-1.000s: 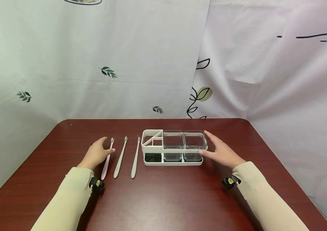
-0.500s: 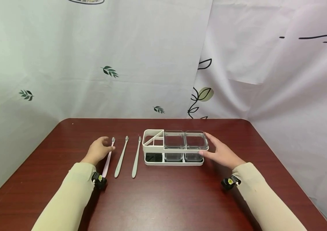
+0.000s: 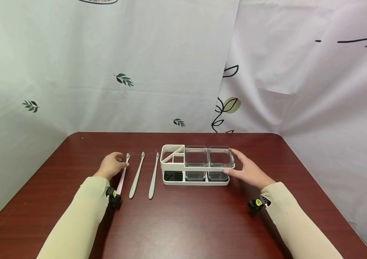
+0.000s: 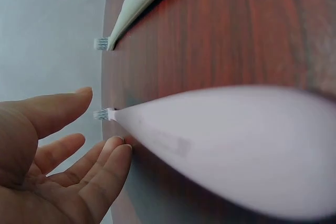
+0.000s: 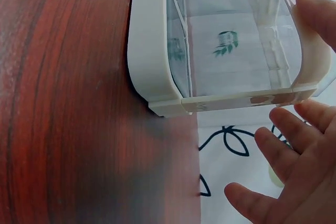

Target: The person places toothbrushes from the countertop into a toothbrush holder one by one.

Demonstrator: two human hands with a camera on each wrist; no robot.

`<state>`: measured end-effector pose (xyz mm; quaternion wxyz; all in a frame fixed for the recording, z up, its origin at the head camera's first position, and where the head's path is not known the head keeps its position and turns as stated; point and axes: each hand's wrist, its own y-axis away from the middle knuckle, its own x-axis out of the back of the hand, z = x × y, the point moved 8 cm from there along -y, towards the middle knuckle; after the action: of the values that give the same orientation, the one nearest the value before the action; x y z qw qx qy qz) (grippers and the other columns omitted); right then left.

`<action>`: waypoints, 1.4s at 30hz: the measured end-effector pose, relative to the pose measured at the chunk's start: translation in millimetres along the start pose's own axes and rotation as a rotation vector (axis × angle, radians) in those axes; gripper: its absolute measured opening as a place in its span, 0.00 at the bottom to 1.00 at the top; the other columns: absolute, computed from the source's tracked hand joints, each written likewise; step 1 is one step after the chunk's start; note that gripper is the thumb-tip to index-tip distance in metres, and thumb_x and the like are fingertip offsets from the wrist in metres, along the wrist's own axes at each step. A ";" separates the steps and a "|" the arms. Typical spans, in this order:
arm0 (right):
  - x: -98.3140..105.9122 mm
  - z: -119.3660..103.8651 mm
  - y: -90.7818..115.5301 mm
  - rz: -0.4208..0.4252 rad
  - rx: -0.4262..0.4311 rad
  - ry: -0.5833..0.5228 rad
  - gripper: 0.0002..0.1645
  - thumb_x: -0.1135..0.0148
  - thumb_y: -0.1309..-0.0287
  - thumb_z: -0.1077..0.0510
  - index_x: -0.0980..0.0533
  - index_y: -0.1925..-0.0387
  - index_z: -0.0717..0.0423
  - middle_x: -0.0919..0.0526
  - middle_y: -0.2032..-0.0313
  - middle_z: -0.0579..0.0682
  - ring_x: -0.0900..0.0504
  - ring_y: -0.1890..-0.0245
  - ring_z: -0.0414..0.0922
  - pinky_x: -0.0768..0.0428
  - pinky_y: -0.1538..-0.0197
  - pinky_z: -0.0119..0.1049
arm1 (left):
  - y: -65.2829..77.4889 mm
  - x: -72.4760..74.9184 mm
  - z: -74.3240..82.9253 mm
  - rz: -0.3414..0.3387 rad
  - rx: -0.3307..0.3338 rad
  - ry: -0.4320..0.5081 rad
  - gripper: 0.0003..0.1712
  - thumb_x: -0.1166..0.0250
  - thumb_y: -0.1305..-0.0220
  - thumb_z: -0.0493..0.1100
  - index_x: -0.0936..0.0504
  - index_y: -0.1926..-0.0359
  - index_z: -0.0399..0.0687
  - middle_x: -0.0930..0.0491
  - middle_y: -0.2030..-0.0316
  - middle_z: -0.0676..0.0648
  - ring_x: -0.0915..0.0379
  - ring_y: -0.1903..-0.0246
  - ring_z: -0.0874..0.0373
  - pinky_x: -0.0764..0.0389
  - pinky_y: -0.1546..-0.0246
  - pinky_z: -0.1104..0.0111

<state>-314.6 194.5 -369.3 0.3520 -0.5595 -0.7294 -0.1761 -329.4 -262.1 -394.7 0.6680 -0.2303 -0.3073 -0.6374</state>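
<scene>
My left hand (image 3: 110, 166) reaches over the pink toothbrush (image 3: 122, 180) at the left of a row of three. In the left wrist view, thumb and fingers stand apart on either side of its neck, not closed on it. My right hand (image 3: 249, 171) holds the right end of a white toothbrush holder (image 3: 172, 167), thumb on its front rail and fingers at the end and behind. Two clear cups, a left cup (image 3: 196, 158) and a right cup (image 3: 220, 158), sit in the holder, right of its divided section.
A pale toothbrush (image 3: 136, 180) and another pale toothbrush (image 3: 153, 180) lie between the pink one and the holder, bristle heads away from me. All rest on a dark red-brown table (image 3: 183, 223). A white printed curtain (image 3: 157, 72) hangs behind.
My left hand has shifted slightly forward, its thumb drawing nearer to the pink toothbrush. My right hand has settled on the holder's end, its fingers coming in closer. The toothbrushes stay put.
</scene>
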 end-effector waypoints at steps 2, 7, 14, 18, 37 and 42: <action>0.0 0.3 -0.5 -0.001 0.004 -0.003 0.54 0.30 0.47 0.43 0.46 0.28 0.58 0.39 0.32 0.61 0.39 0.33 0.59 0.38 0.35 0.61 | -1.3 -0.4 -0.6 0.000 0.006 0.003 0.33 0.38 0.37 0.35 0.39 0.37 0.21 0.31 0.46 0.23 0.26 0.54 0.36 0.20 0.61 0.56; -1.0 2.0 -1.1 -0.002 0.001 -0.023 0.53 0.30 0.47 0.45 0.46 0.29 0.60 0.38 0.33 0.62 0.35 0.36 0.61 0.35 0.37 0.60 | -2.2 -0.6 -2.0 -0.011 0.028 0.017 0.32 0.39 0.36 0.33 0.39 0.37 0.21 0.32 0.46 0.22 0.25 0.55 0.37 0.19 0.60 0.58; -2.3 2.1 -2.5 -0.004 0.024 -0.124 0.51 0.28 0.48 0.51 0.45 0.30 0.62 0.35 0.35 0.62 0.33 0.37 0.60 0.31 0.39 0.57 | -4.9 -2.5 -2.8 -0.027 0.037 0.030 0.29 0.39 0.37 0.31 0.37 0.39 0.20 0.33 0.46 0.22 0.26 0.55 0.37 0.19 0.59 0.56; -3.3 2.9 -2.5 -0.011 0.016 -0.153 0.52 0.28 0.48 0.51 0.45 0.30 0.61 0.35 0.34 0.62 0.34 0.36 0.60 0.30 0.39 0.57 | -5.4 -2.7 -1.7 -0.020 0.032 0.011 0.28 0.39 0.38 0.31 0.36 0.40 0.19 0.32 0.47 0.22 0.25 0.56 0.37 0.19 0.59 0.55; -2.3 0.5 -1.7 -0.009 0.036 -0.152 0.50 0.29 0.47 0.52 0.45 0.30 0.63 0.34 0.36 0.65 0.31 0.39 0.60 0.29 0.41 0.57 | -14.8 -6.1 -6.2 -0.029 0.045 -0.001 0.26 0.37 0.41 0.28 0.34 0.43 0.20 0.28 0.52 0.24 0.23 0.59 0.39 0.17 0.61 0.56; -2.5 1.0 -2.1 -0.007 0.028 -0.142 0.50 0.29 0.47 0.52 0.45 0.30 0.63 0.34 0.36 0.64 0.31 0.39 0.60 0.29 0.40 0.57 | -15.8 -7.0 -4.7 -0.038 0.056 -0.005 0.27 0.37 0.41 0.27 0.34 0.43 0.20 0.30 0.50 0.23 0.23 0.58 0.39 0.17 0.62 0.58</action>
<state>-316.6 192.8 -371.5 0.3065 -0.5629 -0.7569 -0.1273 -344.5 -261.7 -404.3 0.6612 -0.2073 -0.3308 -0.6406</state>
